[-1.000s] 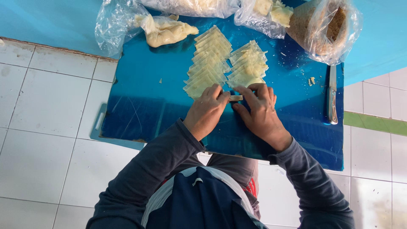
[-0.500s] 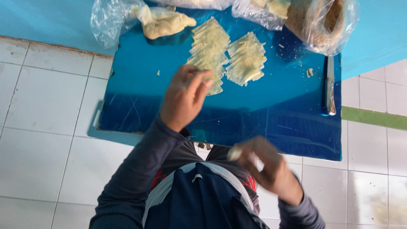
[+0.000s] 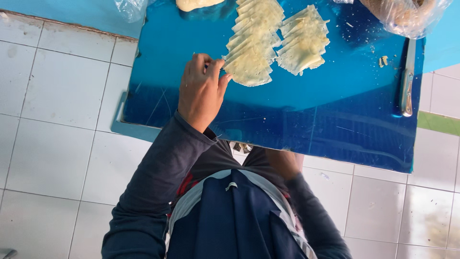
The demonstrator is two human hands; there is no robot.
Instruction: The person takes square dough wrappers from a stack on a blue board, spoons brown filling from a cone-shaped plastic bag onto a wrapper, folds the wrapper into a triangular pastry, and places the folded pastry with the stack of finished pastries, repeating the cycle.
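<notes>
A blue board (image 3: 335, 120) carries two overlapping rows of thin pale dough sheets, a left row (image 3: 251, 43) and a right row (image 3: 304, 41). My left hand (image 3: 201, 88) lies on the board with bent fingers, its tips pinching the near-left corner of the lowest sheet in the left row. My right hand (image 3: 285, 163) is down off the board, close to my body below the board's near edge. It is mostly hidden, so I cannot tell whether it holds anything.
A knife (image 3: 406, 86) lies along the board's right edge, with dough crumbs (image 3: 382, 61) beside it. A filled clear plastic bag (image 3: 407, 14) sits at the top right, a dough lump (image 3: 196, 4) and another bag (image 3: 129, 7) at the top. White floor tiles (image 3: 52, 144) lie below.
Both hands left the spot in front of the rows. My left hand moved up to the left row's end; my right hand dropped off the board toward my body.
</notes>
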